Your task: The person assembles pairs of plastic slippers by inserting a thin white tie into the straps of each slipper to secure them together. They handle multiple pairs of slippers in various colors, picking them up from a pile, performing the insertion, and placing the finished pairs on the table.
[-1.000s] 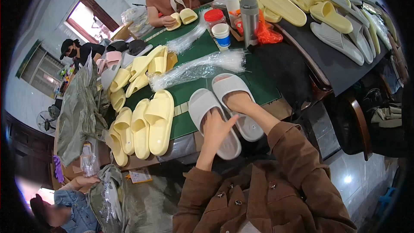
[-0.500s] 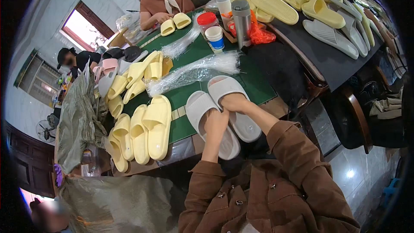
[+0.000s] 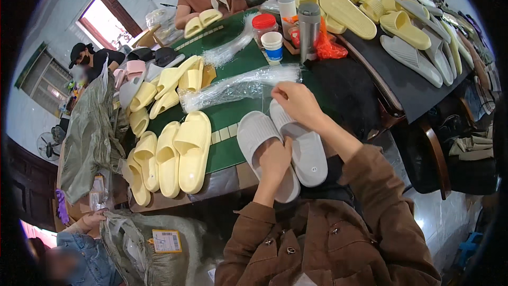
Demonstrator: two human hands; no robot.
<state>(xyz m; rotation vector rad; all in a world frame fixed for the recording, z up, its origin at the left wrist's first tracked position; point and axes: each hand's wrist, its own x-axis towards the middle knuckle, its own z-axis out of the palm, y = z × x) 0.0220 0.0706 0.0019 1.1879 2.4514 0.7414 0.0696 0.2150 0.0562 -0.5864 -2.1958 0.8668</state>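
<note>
A pair of grey slippers [image 3: 309, 161] lies side by side at the table's near edge, toes pointing away from me. My left hand [image 3: 274, 158] reaches into the left slipper, fingers under its strap and thumb at the inner edge, gripping it. Above the right slipper's toe, my right hand [image 3: 296, 101] is pinched closed; whatever is between its fingertips is too fine to make out. Just beyond it lies a bundle of thin clear plastic strands [image 3: 238, 89] in clear wrapping.
Yellow slippers [image 3: 193, 153] stand in a row on the left. A paper cup [image 3: 272, 47], a red-lidded jar [image 3: 263, 25] and a steel flask [image 3: 309, 32] are behind the bundle. More slippers [image 3: 413, 61] cover the right table. A person handles a sack [image 3: 132, 243] at lower left.
My right hand has come out of the right slipper and moved up toward the strand bundle, fingers now pinched. My left hand stays in the left slipper. A person with a sack has appeared at lower left.
</note>
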